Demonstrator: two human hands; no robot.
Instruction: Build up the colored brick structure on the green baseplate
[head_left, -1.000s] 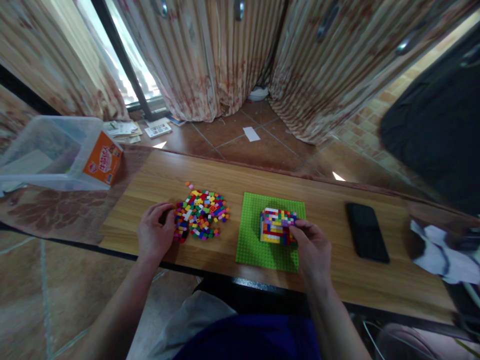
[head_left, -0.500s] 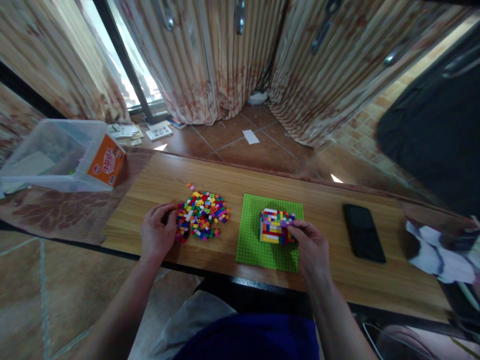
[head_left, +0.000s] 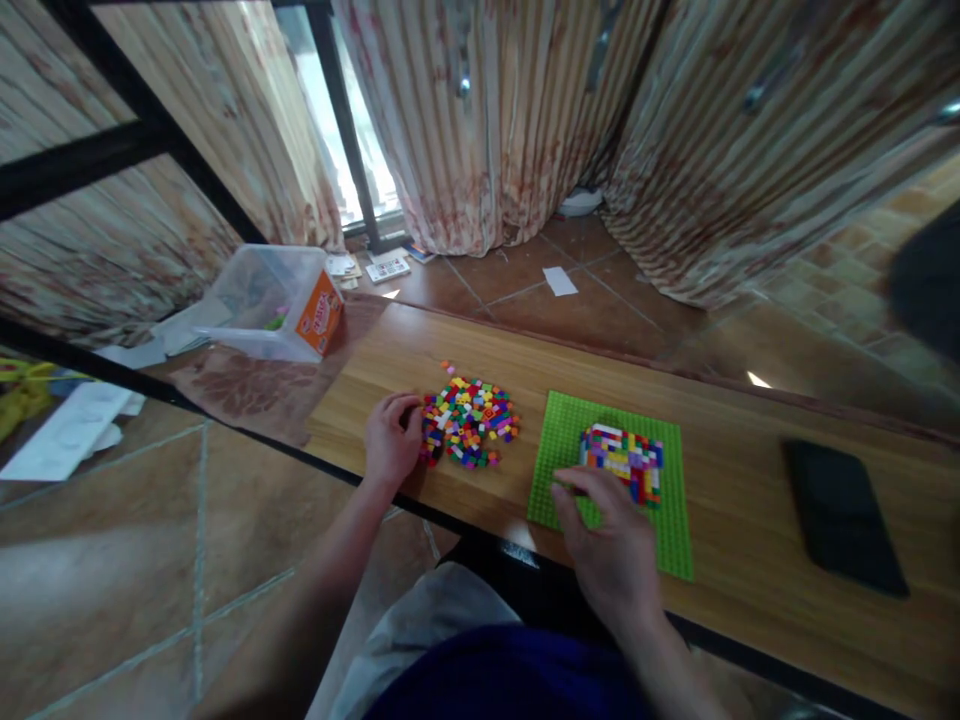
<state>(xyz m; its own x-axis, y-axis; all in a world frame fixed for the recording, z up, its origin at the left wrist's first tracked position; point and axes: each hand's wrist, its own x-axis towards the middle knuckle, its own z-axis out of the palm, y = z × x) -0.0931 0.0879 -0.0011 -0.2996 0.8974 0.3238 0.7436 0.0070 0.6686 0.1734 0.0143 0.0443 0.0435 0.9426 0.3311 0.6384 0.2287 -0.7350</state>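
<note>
My left hand [head_left: 394, 440] rests on the table at the left edge of a loose pile of small coloured toy bricks [head_left: 471, 420]. Its fingers are curled toward the thumb, and whatever they pinch is too small to make out. Over the front of a green baseplate [head_left: 675, 540] hovers my right hand [head_left: 611, 525], thumb and forefinger slightly apart with nothing visible between them. Just beyond it, a block built of multicoloured bricks [head_left: 626, 455] stands on the baseplate, its front left part hidden by this hand.
A black phone [head_left: 844, 515] lies on the wooden table [head_left: 502, 350] at the right. Past the table's left end stands a clear plastic box [head_left: 262, 340] with an orange label. Papers [head_left: 388, 268] lie on the tiled floor near patterned curtains [head_left: 480, 150].
My right hand has left the right side of the brick block and moved left, to its front. My left hand stays by the pile. The view has turned left.
</note>
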